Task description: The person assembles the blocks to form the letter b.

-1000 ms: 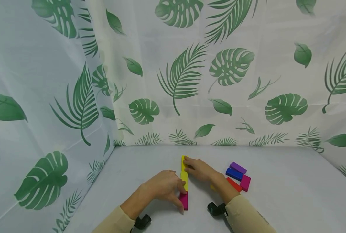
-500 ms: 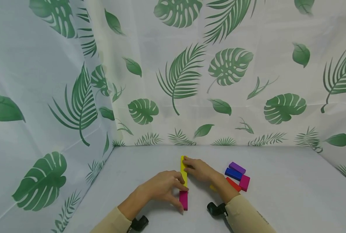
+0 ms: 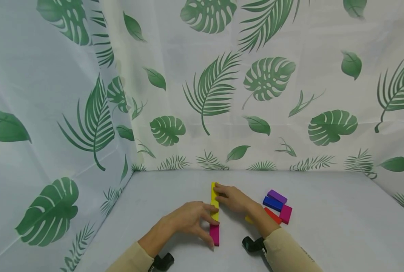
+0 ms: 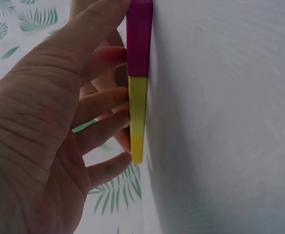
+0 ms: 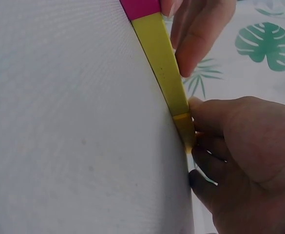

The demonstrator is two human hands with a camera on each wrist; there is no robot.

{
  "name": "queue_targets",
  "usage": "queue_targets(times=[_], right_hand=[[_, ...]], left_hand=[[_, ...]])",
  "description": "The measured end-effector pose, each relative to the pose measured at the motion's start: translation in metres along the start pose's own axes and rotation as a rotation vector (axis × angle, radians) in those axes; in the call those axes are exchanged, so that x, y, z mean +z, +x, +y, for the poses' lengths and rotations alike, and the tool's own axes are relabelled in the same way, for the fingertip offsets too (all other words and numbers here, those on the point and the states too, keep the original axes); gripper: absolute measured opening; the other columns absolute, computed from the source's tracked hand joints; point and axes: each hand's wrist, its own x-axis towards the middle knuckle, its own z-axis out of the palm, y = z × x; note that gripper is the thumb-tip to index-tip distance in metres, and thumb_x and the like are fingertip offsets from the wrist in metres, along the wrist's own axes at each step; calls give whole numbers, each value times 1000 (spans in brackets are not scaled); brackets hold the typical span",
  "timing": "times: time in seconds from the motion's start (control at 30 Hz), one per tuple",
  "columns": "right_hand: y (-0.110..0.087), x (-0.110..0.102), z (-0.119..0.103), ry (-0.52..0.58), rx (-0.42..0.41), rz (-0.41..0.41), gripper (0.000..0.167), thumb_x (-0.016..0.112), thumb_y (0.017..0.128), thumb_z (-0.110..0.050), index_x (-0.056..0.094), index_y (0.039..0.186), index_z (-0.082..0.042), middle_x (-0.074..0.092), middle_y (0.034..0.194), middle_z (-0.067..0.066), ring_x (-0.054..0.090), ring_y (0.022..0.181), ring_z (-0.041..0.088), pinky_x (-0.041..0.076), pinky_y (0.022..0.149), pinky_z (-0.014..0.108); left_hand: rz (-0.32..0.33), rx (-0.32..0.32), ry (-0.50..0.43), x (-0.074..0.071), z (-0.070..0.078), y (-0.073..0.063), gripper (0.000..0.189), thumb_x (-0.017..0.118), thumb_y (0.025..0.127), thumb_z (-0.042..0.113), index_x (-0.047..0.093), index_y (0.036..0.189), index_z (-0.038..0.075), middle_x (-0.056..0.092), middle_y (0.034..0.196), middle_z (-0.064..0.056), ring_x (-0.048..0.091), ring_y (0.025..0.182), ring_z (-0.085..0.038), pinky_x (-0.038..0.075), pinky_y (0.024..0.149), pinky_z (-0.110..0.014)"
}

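Observation:
A straight row on the table is made of a magenta block [image 3: 214, 237] at the near end and two yellow blocks beyond it, one in the middle [image 4: 138, 105] and a far one [image 3: 213, 193]. My left hand [image 3: 190, 219] pinches the magenta block, thumb by its near end and index finger at its join with the yellow. Its other fingers reach along the row's side in the left wrist view. At the far end, my right hand [image 3: 234, 198] holds the far yellow block with bent fingers and thumb, which partly cover it.
Right of the row lies a loose group: a purple block [image 3: 277, 196], a blue block [image 3: 273, 203], another magenta block [image 3: 286, 214], a red block [image 3: 273, 215] and a yellow piece [image 3: 248, 219] partly behind the right forearm. A leaf-print curtain [image 3: 215, 143] stands behind the table.
The left hand has drawn slightly left and its fingers have spread apart over the row, showing more of the middle yellow block. The right hand and the loose blocks stay put.

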Motion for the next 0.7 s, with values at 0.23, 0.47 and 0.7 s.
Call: queue_targets(times=[0.23,0.47,0.7], right_hand=[[0,2,2,-8,-16,25,47,63,104,-24,58,148,-8,44,164,10,39,153,36,29,125,57],[0,2,6,51,-44,43,48,66,103,-25,60,147,-6,47,162,8,41,152,35,29,124,58],[-1,-4,7,76,-44,34,47,67,102,-27,61,146,-10,47,162,6,39,153,34,27,125,59]], left_hand=[[-9,18,15,-1,1,0,62,82,73,71,78,122,33,63,146,3,53,141,-6,44,118,-45],[-15,13,10,-1,1,1,64,81,73,72,78,123,33,62,147,2,53,142,-7,42,120,-45],[-9,5,19,0,1,2,64,81,72,73,78,122,33,62,146,1,54,141,-10,43,119,-44]])
